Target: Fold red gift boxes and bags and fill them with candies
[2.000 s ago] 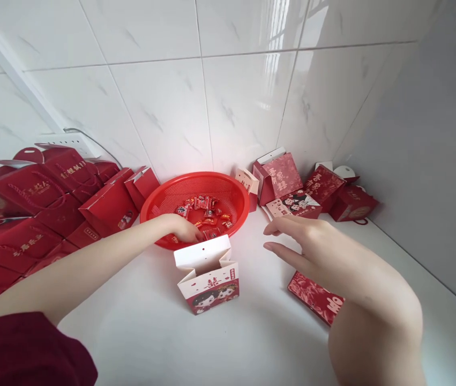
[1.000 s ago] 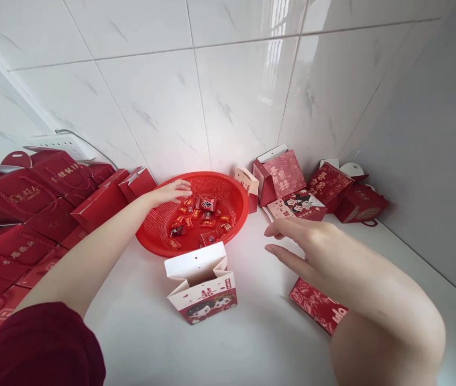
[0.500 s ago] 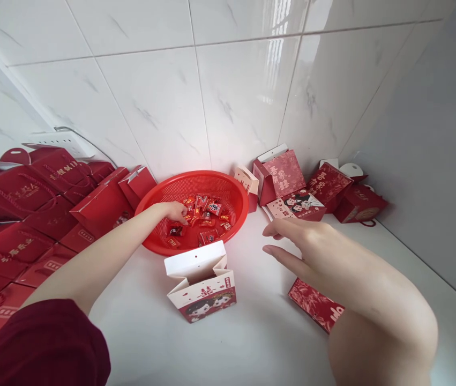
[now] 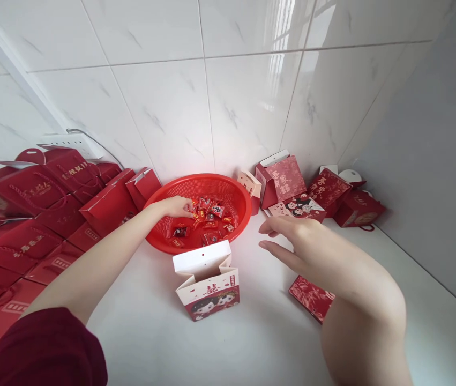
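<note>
Inside the red plastic basket, several wrapped candies lie loose. My left hand reaches over its left side, fingers pinched together on a wrapped candy that they mostly hide. In front of the basket stands a small white and red paper gift box, upright with its top flap raised; its inside is mostly out of sight. My right hand hovers to the right of this box, thumb and fingers apart, holding nothing. Partly below my right forearm lies a flat red patterned box.
Many red gift boxes are stacked along the left. More red boxes stand against the tiled wall at the back right, with a dark red box beside a grey panel. A white power strip sits behind the left stack.
My left hand has risen slightly and shifted right over the candies, its fingers drawn closer together. My right hand keeps nearly the same pose. The whole view has shifted slightly.
</note>
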`<action>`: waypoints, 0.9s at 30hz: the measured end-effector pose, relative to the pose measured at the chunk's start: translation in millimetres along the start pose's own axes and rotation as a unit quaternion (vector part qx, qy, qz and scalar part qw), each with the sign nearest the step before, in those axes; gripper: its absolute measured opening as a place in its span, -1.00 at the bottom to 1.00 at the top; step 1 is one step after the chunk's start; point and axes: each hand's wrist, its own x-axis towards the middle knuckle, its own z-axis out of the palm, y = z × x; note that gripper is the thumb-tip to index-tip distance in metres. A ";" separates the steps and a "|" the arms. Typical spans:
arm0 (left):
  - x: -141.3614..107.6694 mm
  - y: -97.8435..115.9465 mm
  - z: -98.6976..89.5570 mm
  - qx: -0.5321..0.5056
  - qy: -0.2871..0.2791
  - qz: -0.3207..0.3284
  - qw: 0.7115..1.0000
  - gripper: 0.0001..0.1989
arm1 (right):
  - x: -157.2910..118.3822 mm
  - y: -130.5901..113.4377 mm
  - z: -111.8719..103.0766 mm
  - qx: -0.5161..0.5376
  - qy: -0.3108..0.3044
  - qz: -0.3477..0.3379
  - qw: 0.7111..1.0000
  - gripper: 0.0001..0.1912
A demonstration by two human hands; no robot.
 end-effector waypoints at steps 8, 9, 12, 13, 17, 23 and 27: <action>15.4 12.0 24.9 0.038 0.001 -0.007 0.999 -0.64 | -4.9 -5.2 -5.4 0.038 0.056 -0.066 0.996 -0.93; 16.6 12.7 27.1 0.039 -0.003 -0.015 0.999 -0.65 | -5.2 -5.1 -5.0 0.040 0.058 -0.068 0.995 -0.93; 14.5 14.9 25.5 0.026 -0.002 -0.020 0.999 -0.68 | -6.2 -4.4 -4.4 0.042 0.065 -0.070 0.995 -0.93; 11.5 16.0 21.7 0.016 0.006 -0.016 1.000 -0.69 | -6.6 -4.2 -4.5 0.041 0.069 -0.067 0.995 -0.92; -15.5 28.0 -6.2 -0.045 0.101 0.010 0.994 -0.73 | -6.2 -5.4 -5.4 0.048 0.067 -0.059 0.995 -0.92; -109.6 91.1 -29.7 -0.279 0.253 0.117 0.919 -0.53 | 7.0 -17.4 3.5 0.070 0.104 -0.071 0.990 -0.82; -171.3 141.8 -15.2 -0.419 0.120 0.175 0.883 -0.65 | 19.3 -29.8 19.3 0.179 0.126 -0.102 0.970 -0.77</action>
